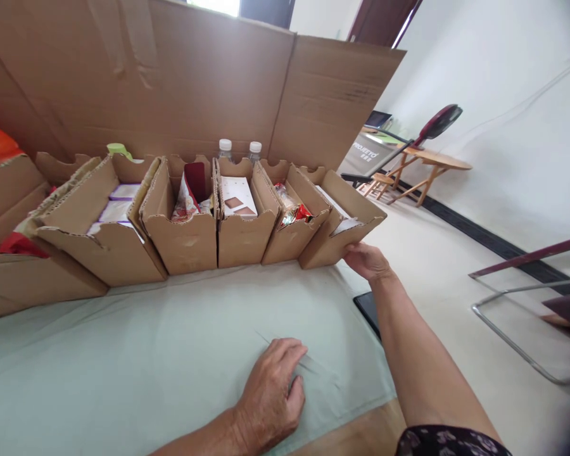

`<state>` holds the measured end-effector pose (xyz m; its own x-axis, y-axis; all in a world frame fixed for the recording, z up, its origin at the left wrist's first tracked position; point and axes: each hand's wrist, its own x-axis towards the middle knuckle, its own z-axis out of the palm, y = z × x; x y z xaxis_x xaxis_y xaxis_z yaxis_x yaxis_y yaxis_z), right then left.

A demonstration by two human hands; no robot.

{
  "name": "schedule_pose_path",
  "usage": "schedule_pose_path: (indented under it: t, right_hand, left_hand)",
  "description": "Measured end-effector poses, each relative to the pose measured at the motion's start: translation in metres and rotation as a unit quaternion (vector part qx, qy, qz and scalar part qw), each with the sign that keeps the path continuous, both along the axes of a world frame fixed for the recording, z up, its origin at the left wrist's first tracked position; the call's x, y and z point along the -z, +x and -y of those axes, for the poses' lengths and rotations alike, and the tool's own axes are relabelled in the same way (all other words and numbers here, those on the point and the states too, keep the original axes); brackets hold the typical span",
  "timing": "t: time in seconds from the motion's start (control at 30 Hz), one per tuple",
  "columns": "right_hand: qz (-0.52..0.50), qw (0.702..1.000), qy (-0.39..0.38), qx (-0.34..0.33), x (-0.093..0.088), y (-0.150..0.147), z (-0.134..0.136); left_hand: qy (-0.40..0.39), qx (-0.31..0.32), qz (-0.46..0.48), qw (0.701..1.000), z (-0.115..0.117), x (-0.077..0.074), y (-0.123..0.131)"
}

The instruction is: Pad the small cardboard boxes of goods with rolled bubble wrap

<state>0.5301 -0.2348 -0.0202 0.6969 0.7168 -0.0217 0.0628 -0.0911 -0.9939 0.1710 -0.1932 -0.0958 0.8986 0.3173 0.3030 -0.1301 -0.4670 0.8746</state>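
Along the back of the table stands a row of open cardboard boxes. At the row's right end, my right hand point(368, 259) is against the lower outer corner of the last cardboard box point(325, 246), which holds white flat items; its fingertips are partly hidden by the box. My left hand point(278, 383) lies on the pale green cloth point(185, 342), holding nothing, its fingers loosely bent and the thumb apart. Beside the last box is a box point(285, 244) with shiny red wrapped packets point(297, 214). Another box point(244, 244) contains a white card with brown squares point(237, 195).
A tall cardboard panel point(209, 82) rises behind the boxes, with two white-capped bottles point(225, 149) before it. A dark phone-like object point(368, 310) lies at the table's right edge, under my right forearm. Beyond are a folding wooden table point(437, 158) and a metal-framed chair point(508, 361).
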Motion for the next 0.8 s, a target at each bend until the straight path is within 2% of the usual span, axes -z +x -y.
schedule_pose_path:
  t: [0.17,0.4,0.6,0.8]
  right_hand:
    - [0.006,1.0,0.014,-0.009,0.004,-0.008,0.011]
    - [0.006,1.0,0.018,0.0,0.017,-0.008,0.027]
    - [0.016,0.999,0.038,0.034,0.024,-0.007,0.01]
    - [0.037,0.999,0.027,0.026,0.024,-0.008,-0.002]
  left_hand:
    - [0.003,-0.001,-0.006,1.0,0.002,0.001,0.004]
    - [0.024,-0.003,-0.002,1.0,0.006,0.005,0.012]
    - [0.032,-0.01,0.004,0.999,0.009,0.007,0.012]
    - [0.022,-0.016,0.006,1.0,0.01,0.007,0.014]
